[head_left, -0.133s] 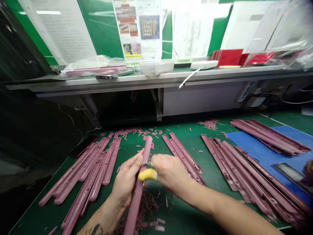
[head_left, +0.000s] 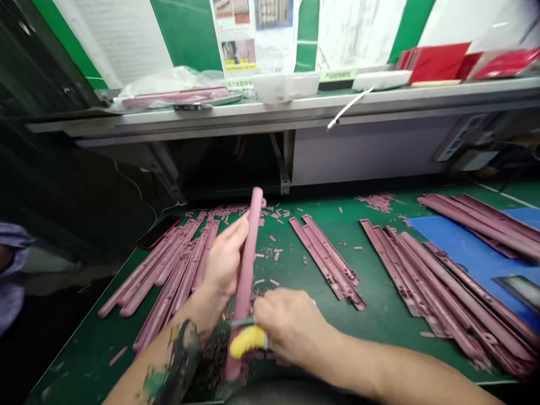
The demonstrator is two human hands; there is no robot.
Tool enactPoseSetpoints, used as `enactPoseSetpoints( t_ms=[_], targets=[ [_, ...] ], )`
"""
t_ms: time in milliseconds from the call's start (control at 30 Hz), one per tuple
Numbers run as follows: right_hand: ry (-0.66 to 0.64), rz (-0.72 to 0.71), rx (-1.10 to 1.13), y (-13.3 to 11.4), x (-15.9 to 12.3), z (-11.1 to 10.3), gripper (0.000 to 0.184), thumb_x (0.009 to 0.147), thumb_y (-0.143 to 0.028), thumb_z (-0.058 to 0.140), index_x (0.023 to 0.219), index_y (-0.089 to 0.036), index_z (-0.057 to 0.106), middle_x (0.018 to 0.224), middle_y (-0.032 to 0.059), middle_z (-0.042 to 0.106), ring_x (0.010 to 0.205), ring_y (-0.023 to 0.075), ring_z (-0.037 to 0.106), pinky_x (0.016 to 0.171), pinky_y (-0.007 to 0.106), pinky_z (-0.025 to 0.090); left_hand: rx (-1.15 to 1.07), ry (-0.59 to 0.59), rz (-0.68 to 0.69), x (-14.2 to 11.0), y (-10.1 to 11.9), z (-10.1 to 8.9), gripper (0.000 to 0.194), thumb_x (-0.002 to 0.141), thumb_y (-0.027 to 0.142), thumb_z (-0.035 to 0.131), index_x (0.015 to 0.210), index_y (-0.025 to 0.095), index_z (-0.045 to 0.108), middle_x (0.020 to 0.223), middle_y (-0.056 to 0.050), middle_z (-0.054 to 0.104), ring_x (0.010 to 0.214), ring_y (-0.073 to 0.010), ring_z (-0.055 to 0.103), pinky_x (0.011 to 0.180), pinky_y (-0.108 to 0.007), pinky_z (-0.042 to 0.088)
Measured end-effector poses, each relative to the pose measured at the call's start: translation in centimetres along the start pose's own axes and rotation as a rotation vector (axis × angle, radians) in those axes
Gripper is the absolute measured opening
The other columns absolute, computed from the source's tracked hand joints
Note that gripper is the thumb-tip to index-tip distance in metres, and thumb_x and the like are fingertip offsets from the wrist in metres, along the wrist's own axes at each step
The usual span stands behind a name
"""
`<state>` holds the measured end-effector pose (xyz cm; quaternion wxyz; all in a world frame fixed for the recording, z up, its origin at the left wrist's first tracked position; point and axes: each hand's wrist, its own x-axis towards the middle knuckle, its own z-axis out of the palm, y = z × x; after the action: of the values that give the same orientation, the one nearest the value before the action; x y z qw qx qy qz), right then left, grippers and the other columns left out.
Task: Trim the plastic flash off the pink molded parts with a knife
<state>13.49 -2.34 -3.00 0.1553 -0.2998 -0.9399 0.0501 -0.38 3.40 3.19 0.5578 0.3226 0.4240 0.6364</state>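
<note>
The left hand (head_left: 225, 256) is closed around a long, narrow pink plastic bar (head_left: 247, 264), holding it at mid-length. The bar stands tilted, almost upright, and its lower end reaches down between the hands. The right hand (head_left: 291, 326) is closed around a knife with a yellow padded handle (head_left: 247, 342), and the knife's thin metal blade (head_left: 242, 321) lies across the lower part of the bar. Directly below the hands sits a heap of fine pink plastic shavings (head_left: 213, 360) on a green work mat (head_left: 84, 351). To the left of the left hand lies a group of ribbed pink plastic bars (head_left: 162, 281), with a black smartphone (head_left: 158, 232) just beyond it. Ahead of the right hand lies a smaller group of ribbed pink bars (head_left: 324, 256), and small pink plastic offcuts (head_left: 276, 247) are scattered near it. Farther right of the right hand, a larger group of ribbed pink bars (head_left: 439, 287) lies beside and partly on a blue cutting mat (head_left: 459, 253). Well to the left of the left hand, a co-worker's lavender sleeve (head_left: 10, 270) is visible.
</note>
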Motion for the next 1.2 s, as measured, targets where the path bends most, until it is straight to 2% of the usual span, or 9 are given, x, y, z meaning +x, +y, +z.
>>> enactPoseSetpoints(
  t_ms=[100,200,367,500,567,700,867,1033,1200],
  targets=[
    [-0.143,-0.177,0.113,-1.6,-1.8,2.3,0.019,0.077,-0.034,0.067,0.075,-0.019,0.056,0.066,0.0003,0.064,0.052,0.0153,0.053,0.046,0.026,0.021,-0.063,-0.014,0.034,2.2,1.6,-0.1,0.028,0.081,0.041,0.066,0.102,0.022,0.066,0.063,0.008,0.049,0.039,-0.0014,0.038,0.034,-0.012,0.035],
    [-0.037,-0.106,0.311,0.2,-1.9,2.5,0.038,0.085,-0.052,0.056,0.068,-0.019,0.055,0.062,-0.0004,0.062,0.052,0.0127,0.053,0.047,0.024,0.026,-0.070,-0.025,0.000,2.4,1.7,-1.0,0.030,0.077,0.042,0.070,0.098,0.022,0.062,0.072,0.006,0.050,0.043,-0.0008,0.042,0.030,-0.009,0.030],
    [0.368,0.197,0.398,6.6,2.2,-2.3,0.048,0.093,-0.059,0.038,0.083,-0.017,0.060,0.072,0.0026,0.064,0.062,0.0127,0.055,0.057,0.022,0.034,0.041,-0.065,-0.128,-0.6,-1.7,-2.2,0.034,0.078,0.029,0.069,0.109,0.017,0.059,0.070,0.004,0.054,0.042,-0.0043,0.049,0.030,-0.012,0.039],
    [0.349,0.254,0.191,9.0,4.9,-5.0,0.039,0.087,-0.056,0.055,0.084,-0.017,0.060,0.075,0.0027,0.064,0.064,0.0139,0.053,0.057,0.023,0.031,0.071,-0.081,-0.226,-2.5,-3.4,-2.0,0.045,0.079,0.035,0.068,0.121,0.025,0.054,0.070,0.004,0.061,0.034,-0.0035,0.045,0.025,-0.010,0.031],
    [0.299,0.290,0.110,9.2,5.3,-5.4,0.034,0.085,-0.051,0.060,0.083,-0.017,0.059,0.074,0.0015,0.062,0.062,0.0132,0.051,0.055,0.023,0.027,0.023,-0.053,-0.239,-3.0,-3.5,-1.6,0.045,0.074,0.031,0.074,0.115,0.022,0.060,0.076,0.000,0.065,0.042,-0.0042,0.052,0.031,-0.010,0.038],
    [0.223,0.303,0.013,8.7,4.9,-6.0,0.032,0.087,-0.048,0.059,0.076,-0.018,0.054,0.069,-0.0012,0.057,0.057,0.0112,0.044,0.052,0.023,0.021,-0.098,-0.040,-0.207,-3.3,-3.4,-1.3,0.036,0.069,0.024,0.079,0.103,0.016,0.070,0.072,0.000,0.065,0.057,-0.0067,0.058,0.055,-0.015,0.051],
    [0.226,0.222,-0.028,7.3,4.0,-6.1,0.044,0.092,-0.058,0.044,0.072,-0.018,0.050,0.066,-0.0009,0.055,0.054,0.0110,0.042,0.050,0.025,0.018,-0.063,-0.072,-0.126,-3.1,-3.0,-1.0,0.036,0.069,0.019,0.077,0.105,0.016,0.071,0.073,0.000,0.067,0.057,-0.0075,0.059,0.052,-0.015,0.048],
    [0.067,0.049,0.001,2.3,1.5,-3.1,0.032,0.090,-0.049,0.051,0.079,-0.019,0.055,0.069,0.0012,0.060,0.055,0.0146,0.051,0.048,0.028,0.015,-0.101,-0.083,-0.019,0.4,-1.5,-0.3,0.029,0.075,0.014,0.070,0.103,0.017,0.069,0.073,0.002,0.064,0.055,-0.0047,0.057,0.052,-0.013,0.047],
    [-0.155,-0.290,0.168,-1.6,-2.2,0.5,0.021,0.082,-0.038,0.063,0.073,-0.020,0.055,0.061,-0.0017,0.060,0.050,0.0140,0.051,0.045,0.027,0.018,-0.233,-0.038,0.075,4.1,0.9,-0.9,0.020,0.084,0.008,0.056,0.097,0.019,0.067,0.074,0.004,0.057,0.058,-0.0012,0.056,0.052,-0.009,0.046]
  ],
)
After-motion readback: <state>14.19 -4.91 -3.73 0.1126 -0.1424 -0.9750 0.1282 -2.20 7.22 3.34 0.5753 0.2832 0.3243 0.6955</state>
